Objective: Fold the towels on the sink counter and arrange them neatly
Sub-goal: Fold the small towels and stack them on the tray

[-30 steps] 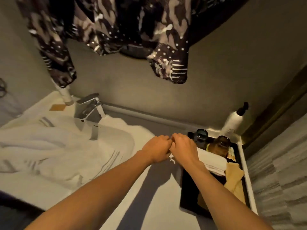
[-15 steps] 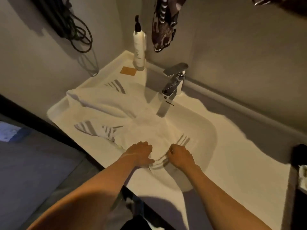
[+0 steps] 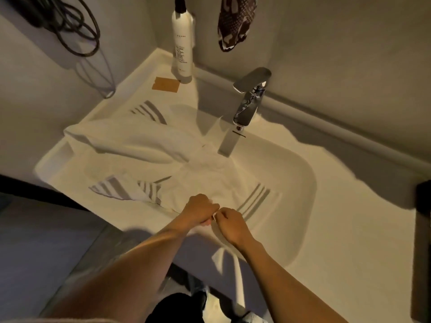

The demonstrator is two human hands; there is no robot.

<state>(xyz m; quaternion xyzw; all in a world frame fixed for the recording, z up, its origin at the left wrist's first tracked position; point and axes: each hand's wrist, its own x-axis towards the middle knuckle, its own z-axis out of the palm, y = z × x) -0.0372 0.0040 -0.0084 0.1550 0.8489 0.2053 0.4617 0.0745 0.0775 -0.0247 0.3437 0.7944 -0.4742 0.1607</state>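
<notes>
Soft matt cloth towel (image 3: pixel 144 145) is lying rumpled at centre; polished metal faucet (image 3: pixel 250 99) is gleaming above the smooth tabletop (image 3: pixel 349 229).

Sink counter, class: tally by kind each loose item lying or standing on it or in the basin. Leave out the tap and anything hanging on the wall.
Towels, white with grey stripes, lying crumpled and overlapping: 2 as far as can be told
Pump bottle, white with a black top: 1
Small brown card: 1
Total: 4
</notes>
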